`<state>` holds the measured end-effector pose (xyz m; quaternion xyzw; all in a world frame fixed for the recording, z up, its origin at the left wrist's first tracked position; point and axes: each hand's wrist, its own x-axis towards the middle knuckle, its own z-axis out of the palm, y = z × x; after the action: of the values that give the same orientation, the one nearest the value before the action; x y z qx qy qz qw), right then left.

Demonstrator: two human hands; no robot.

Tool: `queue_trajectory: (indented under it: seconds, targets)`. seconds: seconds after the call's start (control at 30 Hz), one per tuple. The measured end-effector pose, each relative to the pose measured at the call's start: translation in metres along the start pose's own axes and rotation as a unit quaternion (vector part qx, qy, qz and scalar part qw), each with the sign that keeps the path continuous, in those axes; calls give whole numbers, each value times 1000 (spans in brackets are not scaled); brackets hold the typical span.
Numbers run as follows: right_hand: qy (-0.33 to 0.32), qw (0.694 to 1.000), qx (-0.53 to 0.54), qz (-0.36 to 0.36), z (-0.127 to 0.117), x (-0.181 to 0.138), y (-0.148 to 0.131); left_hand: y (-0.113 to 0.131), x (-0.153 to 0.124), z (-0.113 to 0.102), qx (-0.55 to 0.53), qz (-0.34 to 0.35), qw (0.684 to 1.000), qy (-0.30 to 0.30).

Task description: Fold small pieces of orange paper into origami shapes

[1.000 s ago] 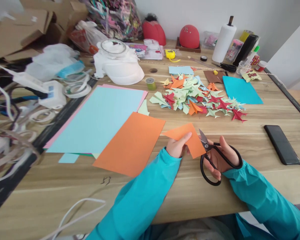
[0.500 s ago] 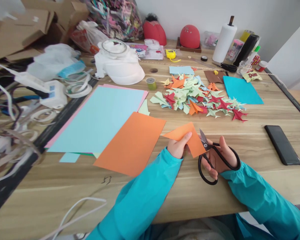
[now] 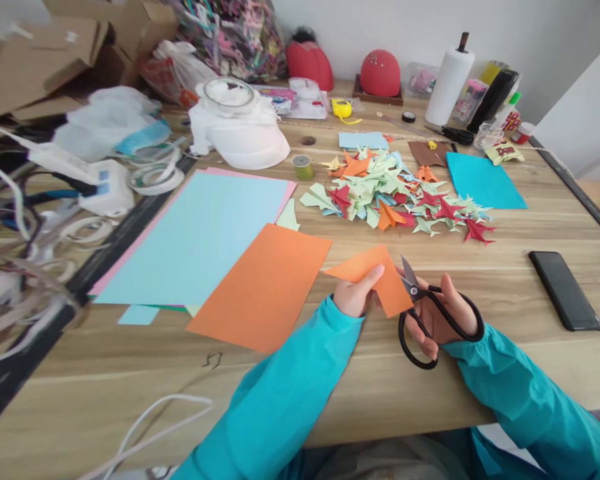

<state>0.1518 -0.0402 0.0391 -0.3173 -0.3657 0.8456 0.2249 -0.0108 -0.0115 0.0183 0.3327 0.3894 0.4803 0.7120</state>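
Observation:
My left hand (image 3: 356, 293) pinches a folded piece of orange paper (image 3: 385, 283), thumb on top. Its pointed corner sticks out to the left. My right hand (image 3: 443, 317) holds black-handled scissors (image 3: 433, 303), with fingers through the loops and the blades parted at the paper's right edge. Left of my hands lies a larger orange sheet (image 3: 267, 287), partly over a stack of light blue and pink sheets (image 3: 195, 233). Beyond my hands is a heap of folded paper pieces (image 3: 380, 187) in pale green, orange, red and blue.
A phone (image 3: 565, 290) lies at the right. Bright blue paper (image 3: 487, 180) and a green spool (image 3: 303, 167) are near the heap. A white cap (image 3: 245, 133), tape measure (image 3: 341, 108) and white bottle (image 3: 449, 87) stand farther back. Cables and a power strip (image 3: 107, 189) crowd the left.
Almost nothing differs. The scissors and my right hand have shifted very slightly to the right, and the orange paper has tilted a little.

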Motion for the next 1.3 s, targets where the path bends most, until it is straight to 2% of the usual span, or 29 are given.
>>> queue_trajectory:
  seconds: [0.17,0.37,0.6,0.93,1.07,1.3]
  targets:
    - [-9,1000,2,3,-2,-1,0,-2,-1,-1,9,-9,1000,0]
    - [-59,997,31,-35,-2,-1,-1,-4,2,-4,9,7,1000,28]
    - [-55,997,36,-38,-1,-1,-1,-2,0,-2,12,14,1000,20]
    - [-57,993,59,-81,1,0,-3,-1,1,0,-5,38,997,74]
    - [-59,993,65,-78,1,-1,-2,-2,3,-2,-13,27,997,65]
    - [-72,994,62,-47,-2,-1,0,-2,-1,-2,-2,6,1000,-12]
